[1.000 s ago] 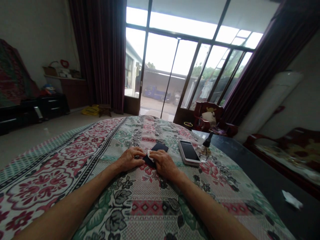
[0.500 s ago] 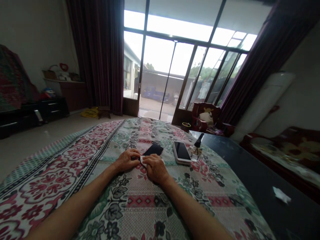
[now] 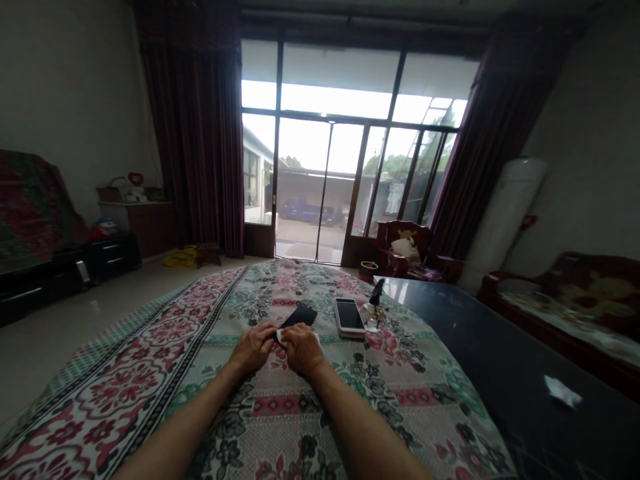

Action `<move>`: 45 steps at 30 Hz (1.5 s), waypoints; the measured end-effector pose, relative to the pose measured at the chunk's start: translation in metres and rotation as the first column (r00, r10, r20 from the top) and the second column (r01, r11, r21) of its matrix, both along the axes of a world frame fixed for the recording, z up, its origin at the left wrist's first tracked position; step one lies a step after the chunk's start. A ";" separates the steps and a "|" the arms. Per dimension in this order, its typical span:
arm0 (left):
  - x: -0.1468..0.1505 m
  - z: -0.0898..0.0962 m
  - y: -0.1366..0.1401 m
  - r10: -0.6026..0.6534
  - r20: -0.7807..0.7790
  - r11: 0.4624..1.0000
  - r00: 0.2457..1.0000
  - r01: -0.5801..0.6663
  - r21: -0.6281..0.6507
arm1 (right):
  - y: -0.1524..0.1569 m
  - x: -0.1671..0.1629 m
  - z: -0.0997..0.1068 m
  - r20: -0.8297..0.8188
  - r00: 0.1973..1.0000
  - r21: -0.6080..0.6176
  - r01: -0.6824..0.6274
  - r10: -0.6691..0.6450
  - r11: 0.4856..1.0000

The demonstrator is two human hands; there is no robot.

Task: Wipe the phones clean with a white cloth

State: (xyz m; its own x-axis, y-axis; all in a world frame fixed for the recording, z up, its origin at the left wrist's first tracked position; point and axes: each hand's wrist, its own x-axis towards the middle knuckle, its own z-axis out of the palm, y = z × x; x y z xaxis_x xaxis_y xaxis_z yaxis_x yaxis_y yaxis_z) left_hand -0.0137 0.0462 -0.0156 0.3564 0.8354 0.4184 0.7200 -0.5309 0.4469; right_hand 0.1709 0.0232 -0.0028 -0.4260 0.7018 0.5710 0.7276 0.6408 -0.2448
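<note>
A thin, dark rectangular panel (image 3: 302, 317), much like a phone screen, lies on the patterned tablecloth (image 3: 235, 320) just beyond my hands. My left hand (image 3: 254, 348) has its fingers closed at the panel's near left corner. A small white cloth or tissue (image 3: 281, 337) is pinched under the curled fingers of my right hand (image 3: 301, 349), which presses it against the panel's near edge. To the right, a white-framed phone (image 3: 349, 317) rests face up, apart from both hands. Beside the phone stands a clear glass bottle (image 3: 373, 316) with a black pump top.
A dark tabletop (image 3: 450, 320) shows beyond the cloth on the right, with a crumpled white tissue (image 3: 563, 391) on it. Wooden chairs (image 3: 404, 250) stand behind. Glass doors (image 3: 320, 200) between purple curtains (image 3: 200, 153) fill the far side.
My head view has levelled and tipped up, so the room sits lower in the picture. Both hands stay at the panel's near edge, with only slight finger movement.
</note>
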 end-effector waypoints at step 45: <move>-0.003 0.001 -0.005 0.015 0.003 0.998 1.000 -0.014 -0.056 | -0.018 -0.003 0.010 -0.105 0.992 -0.057 -0.075 0.069 0.996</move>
